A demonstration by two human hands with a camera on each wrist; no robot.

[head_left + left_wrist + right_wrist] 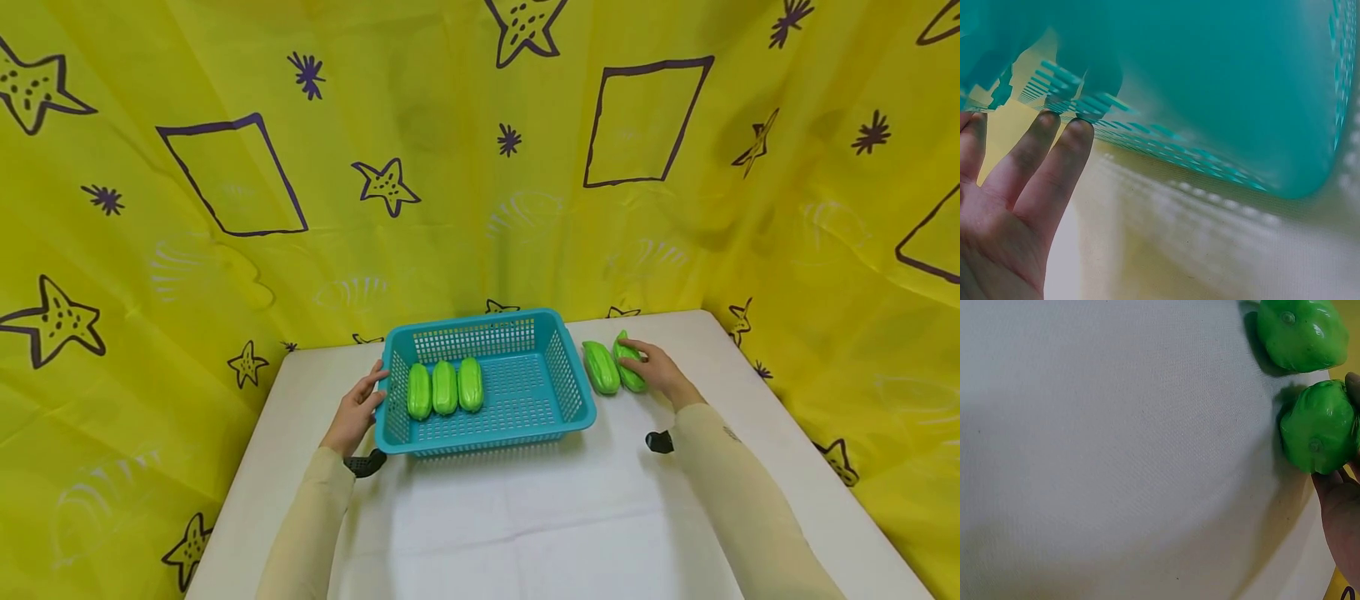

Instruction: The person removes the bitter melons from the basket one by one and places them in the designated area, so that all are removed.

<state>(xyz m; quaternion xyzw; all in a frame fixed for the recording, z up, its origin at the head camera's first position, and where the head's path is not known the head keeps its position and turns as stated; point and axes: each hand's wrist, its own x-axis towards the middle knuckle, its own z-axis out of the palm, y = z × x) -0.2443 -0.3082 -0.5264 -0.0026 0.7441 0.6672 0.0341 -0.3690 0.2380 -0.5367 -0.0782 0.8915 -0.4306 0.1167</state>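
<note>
On the white table sits a teal plastic basket [495,437], with three long green ribbed vegetables [445,388] side by side in its left half. My left hand [354,414] is at the basket's left end; in the left wrist view, fairly straight fingers [1054,169] touch its perforated wall. Right of the basket, my right hand [654,372] holds a shiny green ribbed vegetable [1319,428] between thumb and fingers, and it appears to rest on the table. A similar vegetable [601,367] lies just left of it. Its rounded end shows in the right wrist view.
A yellow curtain [450,250] with dark star and frame drawings hangs behind and on both sides of the white table [525,533]. The basket stands near the table's back edge. Black wrist devices [365,463] show at both sleeves.
</note>
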